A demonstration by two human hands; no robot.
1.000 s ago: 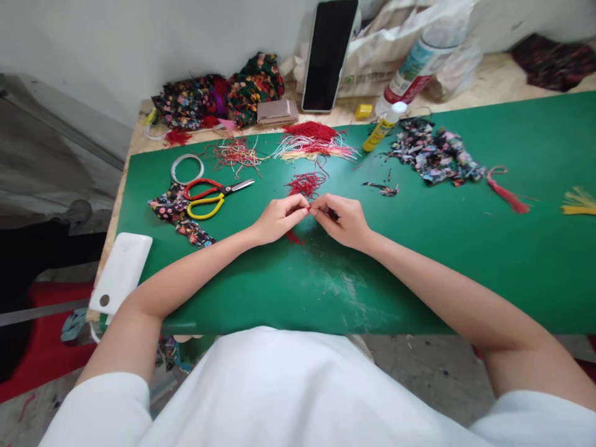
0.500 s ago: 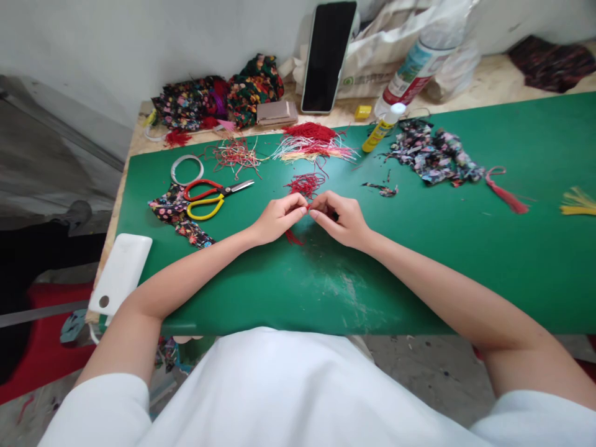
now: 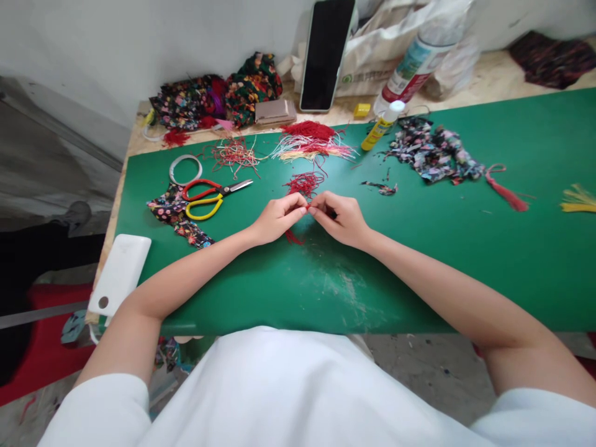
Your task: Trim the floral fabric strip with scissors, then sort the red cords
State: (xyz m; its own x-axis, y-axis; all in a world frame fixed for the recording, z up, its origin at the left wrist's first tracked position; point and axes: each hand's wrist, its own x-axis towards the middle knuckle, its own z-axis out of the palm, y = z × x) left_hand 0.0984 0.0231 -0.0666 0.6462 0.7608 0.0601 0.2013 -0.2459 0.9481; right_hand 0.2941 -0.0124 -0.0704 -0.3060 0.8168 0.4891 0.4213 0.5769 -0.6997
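Note:
My left hand (image 3: 279, 217) and my right hand (image 3: 342, 218) meet fingertip to fingertip above the green mat (image 3: 279, 292). Both pinch a small red tassel, whose red strands (image 3: 293, 237) hang out below my left fingers. Its top is mostly hidden by the fingertips. Just beyond the hands lies a small heap of red cords (image 3: 305, 184). Farther back is a bundle of red, white and pink threads (image 3: 311, 141), with loose mixed cords (image 3: 235, 155) to its left.
Scissors (image 3: 216, 194), a white tape ring (image 3: 185, 169) and floral cloth (image 3: 172, 211) lie left. A white power bank (image 3: 121, 273) sits at the left edge. Behind stand a phone (image 3: 327, 56), glue stick (image 3: 382, 126) and bottle (image 3: 412, 71). Fabric scraps (image 3: 431, 152) and a pink tassel (image 3: 507, 189) lie right.
The right fingers have shifted slightly at the pinch point. Both hands otherwise stay in place, and the view has moved very slightly.

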